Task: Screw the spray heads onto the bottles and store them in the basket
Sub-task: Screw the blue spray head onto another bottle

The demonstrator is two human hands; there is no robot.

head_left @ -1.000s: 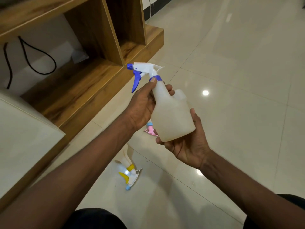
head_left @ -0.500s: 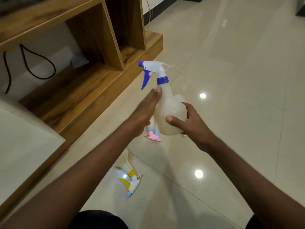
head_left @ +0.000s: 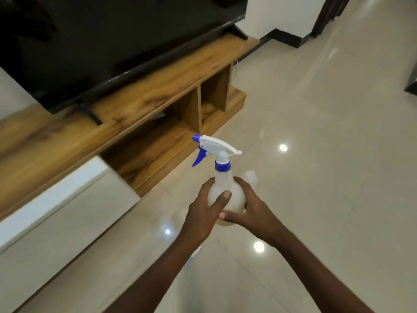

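A translucent white spray bottle (head_left: 222, 184) stands upright in the air above the floor, held by both hands. On its neck sits a white spray head (head_left: 216, 147) with a blue nozzle, trigger and collar, nozzle pointing left. My left hand (head_left: 203, 215) wraps the bottle's left side, thumb across the front. From the right, my right hand (head_left: 250, 211) grips the lower body. No basket is in view. The other bottles are hidden.
A low wooden TV stand (head_left: 140, 105) with open cubbies runs along the left, a dark television (head_left: 101, 41) on top. A white cabinet front (head_left: 56, 211) sits at the lower left. Glossy tiled floor (head_left: 327, 154) spreads to the right.
The view has swung upward, so the TV and stand top now show and the floor bottles have dropped out of sight. My left hand closed around the bottle, now held upright by both hands.
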